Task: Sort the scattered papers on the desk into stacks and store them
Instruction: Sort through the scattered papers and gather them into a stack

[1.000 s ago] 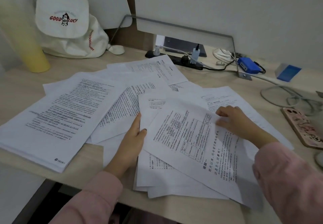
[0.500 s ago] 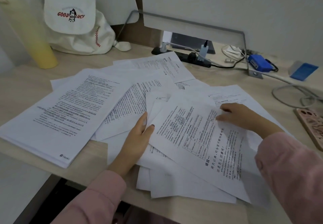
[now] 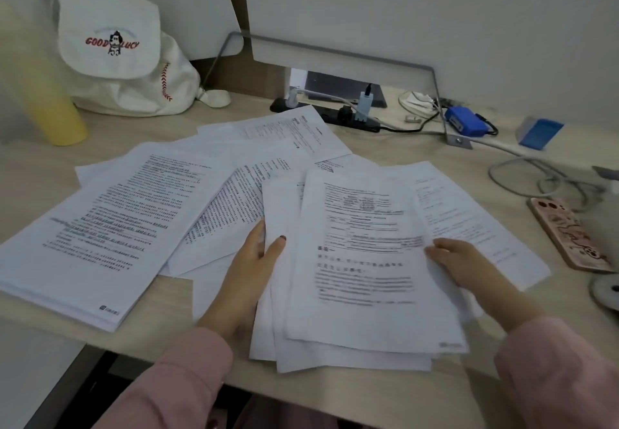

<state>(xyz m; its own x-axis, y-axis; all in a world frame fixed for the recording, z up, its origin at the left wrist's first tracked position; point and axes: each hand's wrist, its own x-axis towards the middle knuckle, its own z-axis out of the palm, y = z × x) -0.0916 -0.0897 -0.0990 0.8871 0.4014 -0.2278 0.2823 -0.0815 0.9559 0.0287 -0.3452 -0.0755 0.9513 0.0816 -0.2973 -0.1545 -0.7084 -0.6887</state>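
2 hands are grasping the paper stack, left hand and right hand at opposite edges. Scattered sheets are covering the tabletop.

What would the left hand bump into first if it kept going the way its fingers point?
Probably more paper: the left hand, gripping the near bundle, points toward the desk's back, where overlapping scattered sheets lie. Beyond them sits the black power strip. Depth is hard to judge.
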